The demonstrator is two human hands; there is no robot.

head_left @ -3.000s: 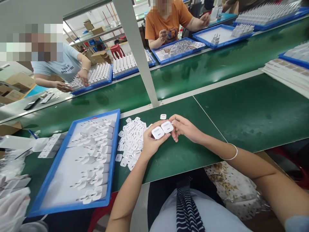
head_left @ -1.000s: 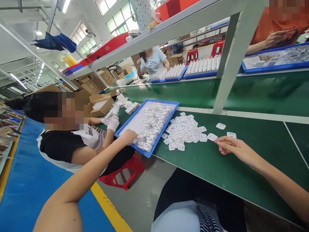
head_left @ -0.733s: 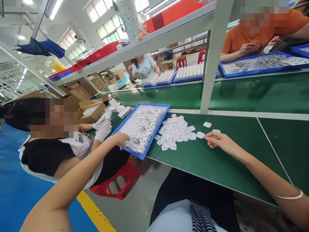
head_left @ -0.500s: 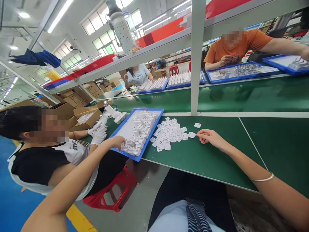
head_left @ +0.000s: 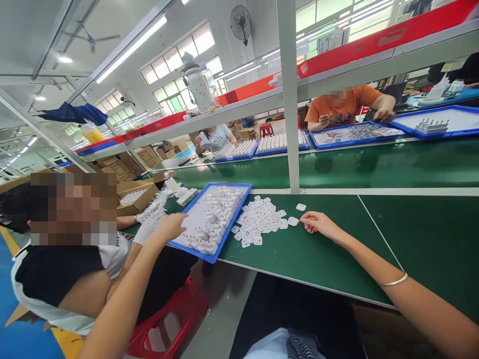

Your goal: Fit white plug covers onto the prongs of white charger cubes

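Note:
My left hand hovers over the left edge of a blue tray, fingers loosely stretched and nothing visible in them. In that tray lie many white plastic housings with prongs, heaped toward its right side. My right hand rests on the green table, thumb and forefinger pinched at the edge of a thin white square plate. Left of this plate spreads a pile of similar white plates, and one single plate lies just above it.
Close on my left sits a co-worker with white-gloved hands beside the tray. An open carton stands behind them. A metal post rises at the table's back edge. Across the green belt, two people sit behind blue trays.
My left hand has lifted away from the housings and shifted left, toward the tray's edge. My right hand stays at the same plate. The camera view has tilted slightly upward.

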